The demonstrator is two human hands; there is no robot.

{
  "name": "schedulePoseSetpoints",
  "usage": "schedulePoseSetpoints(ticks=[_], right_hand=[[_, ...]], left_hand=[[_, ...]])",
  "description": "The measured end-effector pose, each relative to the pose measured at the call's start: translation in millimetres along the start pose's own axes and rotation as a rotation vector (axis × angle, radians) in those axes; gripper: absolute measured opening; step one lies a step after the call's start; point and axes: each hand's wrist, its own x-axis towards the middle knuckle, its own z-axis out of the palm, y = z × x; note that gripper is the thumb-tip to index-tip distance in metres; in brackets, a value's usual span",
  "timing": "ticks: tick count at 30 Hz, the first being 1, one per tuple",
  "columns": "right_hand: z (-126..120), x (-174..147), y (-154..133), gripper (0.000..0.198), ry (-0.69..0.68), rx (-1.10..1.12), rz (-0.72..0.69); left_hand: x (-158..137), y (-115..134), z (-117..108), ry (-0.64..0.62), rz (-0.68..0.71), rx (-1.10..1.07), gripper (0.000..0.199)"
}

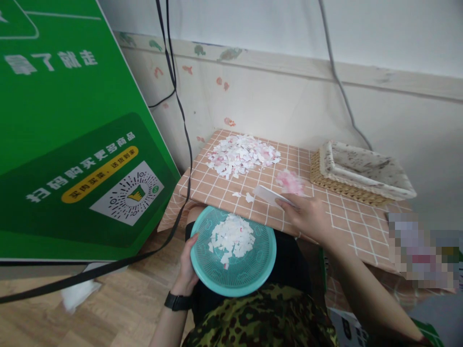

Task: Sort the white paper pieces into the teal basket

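Note:
My left hand (189,262) grips the left rim of a teal plastic strainer basket (265,262), held over my lap just below the table's front edge. Torn white paper scraps (233,238), a few with pink or red marks, lie in the middle of the basket. My right hand (307,214) is closed on a flat white strip (269,195), held low over the table; its exact kind is unclear. A couple of loose scraps (249,197) lie near the strip's left end. Just beyond it is a blurry pink-and-white patch (289,182).
A large heap of paper scraps (240,153) lies at the back left of the checked tablecloth (347,224). Behind, at right, stands a cloth-lined wicker basket (347,185). A green sign (72,144) and a hanging black cable (187,140) are at left.

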Motion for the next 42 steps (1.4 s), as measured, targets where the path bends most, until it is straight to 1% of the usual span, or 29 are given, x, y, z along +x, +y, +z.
schedulePoseSetpoints(ticks=[10, 13, 15, 18, 22, 27, 32, 35, 39, 42], right_hand=[[-1.9, -2.5, -9.3, 0.024, 0.040, 0.047, -0.053], [2.4, 2.3, -7.8, 0.025, 0.007, 0.058, -0.073], [5.6, 8.4, -4.2, 0.026, 0.004, 0.036, -0.067], [8.1, 16.8, 2.1, 0.027, 0.055, -0.025, -0.040], [6.7, 15.1, 1.6, 0.027, 0.105, -0.065, 0.015], [4.2, 2.8, -7.1, 0.024, 0.049, 0.016, -0.006], [5.7, 2.1, -1.4, 0.026, 0.078, -0.057, 0.035], [6.3, 2.8, -2.1, 0.025, 0.101, -0.037, 0.016], [4.2, 2.3, -7.8, 0.024, 0.043, 0.023, -0.018], [1.0, 3.8, -6.1, 0.025, 0.051, -0.037, 0.018]], left_hand=[[-0.6, 0.5, -0.3, -0.025, 0.015, 0.002, 0.014], [-1.1, 0.4, 0.7, -0.021, 0.017, 0.006, 0.015], [-0.6, 0.0, 0.0, -0.015, 0.013, 0.017, 0.016], [1.5, -1.4, -3.4, 0.002, 0.003, 0.037, 0.019], [4.5, -3.1, -7.3, 0.016, 0.007, 0.046, 0.020], [4.5, -3.4, -6.5, 0.027, 0.034, 0.039, 0.020], [3.5, -3.3, -6.0, 0.007, 0.004, 0.033, 0.019], [3.9, -3.6, -6.4, 0.013, 0.015, 0.027, 0.018], [4.1, -4.1, -6.4, 0.016, 0.008, 0.032, 0.018], [3.2, -4.7, -5.9, 0.001, -0.004, 0.034, 0.019]])
